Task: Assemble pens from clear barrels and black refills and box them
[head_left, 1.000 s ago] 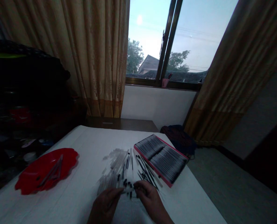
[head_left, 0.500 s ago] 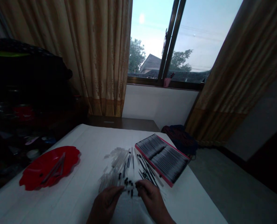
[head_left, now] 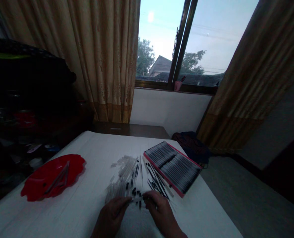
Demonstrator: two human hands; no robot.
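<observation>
My left hand (head_left: 113,213), fingers closed in a pinch, holds a short clear tube (head_left: 136,199) like a pen barrel. Facing it, my right hand (head_left: 159,208) is closed at the tube's other end; what sits in its fingertips is small, dark and hard to make out. Just beyond the hands lie several small black caps (head_left: 134,191). Clear pen barrels (head_left: 120,186) are heaped to the left, and thin black refills (head_left: 157,180) lie loose to the right. Past them rests a pink-edged box (head_left: 173,165) filled with rows of clear and black pens.
A red scalloped plate (head_left: 32,191) on the left holds a few clear strips. White cloth (head_left: 74,218) covers the table. Dark shelves with clutter stand at the left, and a dark bundle (head_left: 191,145) lies beyond the table's far right corner, below the window.
Both hands stay almost in place, still closed around the clear tube. The right fingertips have shifted very slightly to the left. The things on the table have not moved.
</observation>
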